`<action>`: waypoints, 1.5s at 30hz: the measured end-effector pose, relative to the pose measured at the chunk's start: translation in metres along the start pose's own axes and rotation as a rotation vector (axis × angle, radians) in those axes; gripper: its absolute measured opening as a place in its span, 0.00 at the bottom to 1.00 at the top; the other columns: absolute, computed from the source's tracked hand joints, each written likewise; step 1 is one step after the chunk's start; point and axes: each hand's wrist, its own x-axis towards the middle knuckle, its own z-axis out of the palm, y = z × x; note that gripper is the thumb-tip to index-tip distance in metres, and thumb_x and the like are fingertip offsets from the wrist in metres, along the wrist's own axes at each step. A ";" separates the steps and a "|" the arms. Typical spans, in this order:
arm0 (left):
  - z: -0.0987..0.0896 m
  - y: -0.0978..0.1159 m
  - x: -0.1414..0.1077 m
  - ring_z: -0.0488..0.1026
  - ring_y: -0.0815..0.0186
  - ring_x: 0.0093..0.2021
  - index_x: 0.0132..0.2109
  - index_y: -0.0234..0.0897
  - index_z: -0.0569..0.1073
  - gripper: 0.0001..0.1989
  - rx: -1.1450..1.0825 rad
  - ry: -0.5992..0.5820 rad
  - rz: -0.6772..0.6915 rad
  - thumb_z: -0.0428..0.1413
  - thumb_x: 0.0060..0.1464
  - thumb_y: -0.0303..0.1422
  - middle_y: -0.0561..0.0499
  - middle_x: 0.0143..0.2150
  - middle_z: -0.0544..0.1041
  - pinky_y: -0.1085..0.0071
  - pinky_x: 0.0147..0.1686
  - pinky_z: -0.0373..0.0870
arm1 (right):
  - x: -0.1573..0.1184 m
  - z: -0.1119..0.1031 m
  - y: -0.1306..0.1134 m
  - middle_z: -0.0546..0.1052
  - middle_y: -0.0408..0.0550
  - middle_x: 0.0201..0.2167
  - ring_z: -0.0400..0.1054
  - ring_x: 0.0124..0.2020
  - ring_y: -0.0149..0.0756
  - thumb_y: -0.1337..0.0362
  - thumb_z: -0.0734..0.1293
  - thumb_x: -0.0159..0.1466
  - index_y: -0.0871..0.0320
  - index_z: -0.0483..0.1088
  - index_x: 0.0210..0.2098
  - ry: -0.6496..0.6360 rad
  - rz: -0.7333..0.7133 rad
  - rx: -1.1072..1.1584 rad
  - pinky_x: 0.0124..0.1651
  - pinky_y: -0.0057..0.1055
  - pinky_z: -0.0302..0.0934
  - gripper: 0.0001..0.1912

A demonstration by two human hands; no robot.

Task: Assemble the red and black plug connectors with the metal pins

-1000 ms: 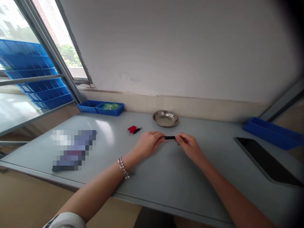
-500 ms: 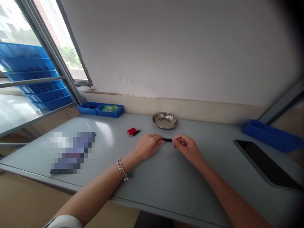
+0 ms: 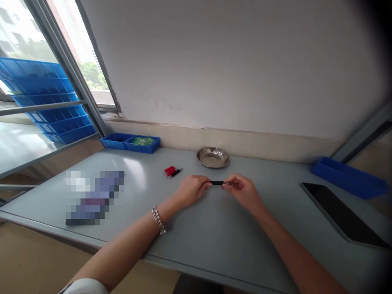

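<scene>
A short black rod (image 3: 217, 183) lies level between my two hands, just above the grey table. Its left end is pinched by the thumb and fingers of my left hand (image 3: 192, 190). Closed at the other end is my right hand (image 3: 241, 190), its fingertips on what looks like a thin metal tip. My fingers cover both ends, so the rod's exact kind is hard to tell. Left of my left hand, several small red rods (image 3: 169, 170) lie together on the table beside a black rod (image 3: 176, 172) with a thin tip.
Behind my hands a round steel dish (image 3: 213, 166) stands near the wall. Two blue bins (image 3: 142, 149) sit at the back left, one holding green packets. A blurred-out item (image 3: 98, 198) lies at left. On the right are a dark tablet-like slab (image 3: 343, 214) and a blue bin (image 3: 349, 179).
My right fingers have shifted slightly on the rod's right end, so a bit of thin metal shows there. Both hands otherwise stay in place; the whole view has moved slightly.
</scene>
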 end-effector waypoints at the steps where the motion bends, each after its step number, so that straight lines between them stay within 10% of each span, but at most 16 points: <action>1: 0.000 0.000 0.000 0.67 0.70 0.26 0.35 0.34 0.70 0.14 -0.015 0.001 0.001 0.42 0.59 0.35 0.50 0.28 0.73 0.76 0.28 0.60 | 0.000 0.000 0.000 0.73 0.43 0.23 0.65 0.23 0.31 0.55 0.68 0.50 0.56 0.66 0.28 0.000 0.011 0.021 0.27 0.28 0.57 0.12; 22: -0.009 0.001 0.003 0.62 0.74 0.21 0.27 0.34 0.71 0.15 -0.191 -0.098 -0.113 0.46 0.57 0.35 0.55 0.21 0.70 0.77 0.26 0.57 | 0.001 0.000 0.002 0.72 0.46 0.26 0.67 0.30 0.34 0.58 0.66 0.52 0.57 0.67 0.28 0.015 -0.121 -0.034 0.34 0.31 0.63 0.09; 30: -0.006 0.002 0.003 0.64 0.72 0.24 0.30 0.34 0.71 0.12 -0.152 -0.056 -0.069 0.47 0.56 0.33 0.53 0.24 0.72 0.76 0.28 0.59 | 0.000 0.004 -0.001 0.73 0.44 0.21 0.66 0.23 0.32 0.52 0.63 0.54 0.56 0.64 0.29 -0.034 0.056 0.020 0.29 0.30 0.62 0.13; 45: -0.019 -0.016 0.006 0.64 0.72 0.20 0.28 0.34 0.73 0.15 -0.090 0.036 -0.252 0.46 0.55 0.35 0.54 0.21 0.72 0.76 0.25 0.58 | 0.006 -0.015 0.005 0.71 0.44 0.22 0.64 0.24 0.32 0.55 0.64 0.53 0.56 0.66 0.25 0.172 -0.131 -0.203 0.29 0.30 0.61 0.10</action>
